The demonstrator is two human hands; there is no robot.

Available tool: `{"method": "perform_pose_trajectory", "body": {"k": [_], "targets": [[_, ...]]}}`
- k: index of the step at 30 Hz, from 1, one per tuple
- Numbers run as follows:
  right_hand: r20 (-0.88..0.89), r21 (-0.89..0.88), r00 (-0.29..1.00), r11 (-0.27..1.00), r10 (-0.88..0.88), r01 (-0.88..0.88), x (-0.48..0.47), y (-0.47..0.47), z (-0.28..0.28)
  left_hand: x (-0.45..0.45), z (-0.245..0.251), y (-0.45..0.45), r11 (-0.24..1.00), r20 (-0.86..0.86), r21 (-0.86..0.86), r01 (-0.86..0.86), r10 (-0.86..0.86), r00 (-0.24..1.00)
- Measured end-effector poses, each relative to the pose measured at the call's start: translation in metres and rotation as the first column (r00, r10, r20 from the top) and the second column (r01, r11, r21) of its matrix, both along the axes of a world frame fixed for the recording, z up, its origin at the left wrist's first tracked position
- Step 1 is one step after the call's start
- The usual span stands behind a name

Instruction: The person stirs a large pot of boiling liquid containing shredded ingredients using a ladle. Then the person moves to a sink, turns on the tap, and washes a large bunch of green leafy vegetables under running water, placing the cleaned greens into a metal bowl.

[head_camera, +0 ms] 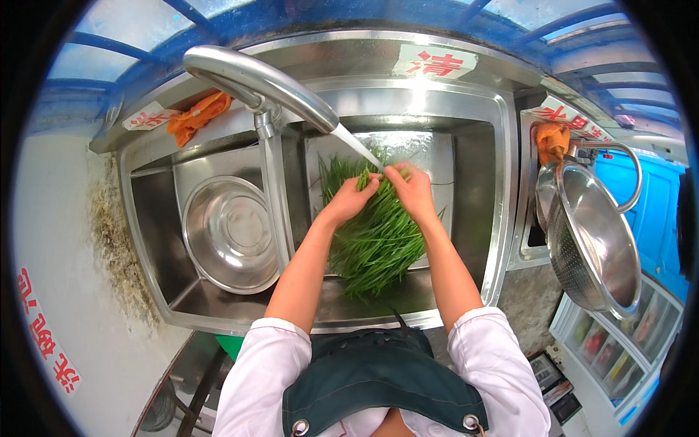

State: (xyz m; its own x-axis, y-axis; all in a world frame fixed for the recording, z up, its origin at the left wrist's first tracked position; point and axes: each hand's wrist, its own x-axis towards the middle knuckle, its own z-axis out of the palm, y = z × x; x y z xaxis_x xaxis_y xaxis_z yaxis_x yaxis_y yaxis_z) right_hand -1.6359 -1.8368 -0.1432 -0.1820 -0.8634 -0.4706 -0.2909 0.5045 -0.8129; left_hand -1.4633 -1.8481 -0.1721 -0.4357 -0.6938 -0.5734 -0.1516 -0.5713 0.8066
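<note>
A large heap of long, thin green leaves, likely garlic chives (377, 240), lies in the right basin of a stainless steel sink (472, 207). My left hand (352, 198) pinches some of the leaves at the heap's upper end. Just beside it, my right hand (410, 188) grips leaves of the same heap, its fingers slightly blurred. Water runs from the metal faucet (267, 82) in a white stream (357, 145) that falls at my hands. The leaf ends between my fingers are partly hidden.
In the left basin sits a round steel bowl (232, 235). A perforated steel colander (595, 240) stands tilted at the right, near another faucet (628, 158). Orange cloths hang at the back left (197, 117) and right (552, 141). A glass-front cabinet (617, 338) is lower right.
</note>
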Motion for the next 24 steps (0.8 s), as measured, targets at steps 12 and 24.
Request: {"method": "perform_pose_trajectory", "body": {"k": [12,24], "targets": [[0.397,0.122,0.917,0.988,0.035,-0.09,0.007,-0.007,0.007,0.007,0.019,-0.003,0.966,-0.232,0.16,-0.201,0.235,0.944],[0.049,-0.268,0.999,0.963,0.023,-0.009,0.024,0.022,-0.007,0.004,0.009,-0.001,0.892,-0.255,0.255,-0.374,0.435,0.864]]}}
